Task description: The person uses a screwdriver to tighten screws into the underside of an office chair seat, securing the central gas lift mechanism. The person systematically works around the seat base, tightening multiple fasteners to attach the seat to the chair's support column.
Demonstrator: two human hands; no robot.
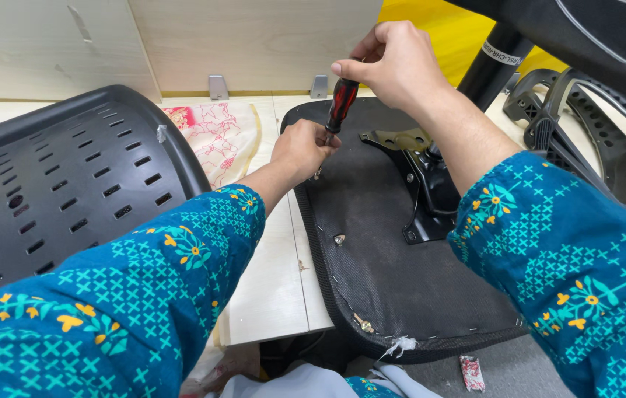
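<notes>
Right hand (pixel 394 63) closed around the top of a screwdriver (pixel 341 103) with a red-and-black handle, fingers wrapped over the butt end. Tool stands near upright, tilted slightly, tip down toward the upturned chair seat (pixel 372 243).

Left hand (pixel 302 147) curled at the lower shaft, fingers pinched shut around the tip area; whether a screw sits under them cannot be told.

Seat lies underside up on the pale wooden tabletop (pixel 276 287), covered in black fabric stapled along its edge. A black metal mounting plate (pixel 431 188) sits on it, just right of the screwdriver tip, with a black column (pixel 493 63) rising from it. 1 loose fastener (pixel 339 239) shows on the fabric, nearer the viewer.

Slotted black plastic chair back (pixel 70 184) lies to the left. Both forearms in teal patterned sleeves (pixel 180 273).
</notes>
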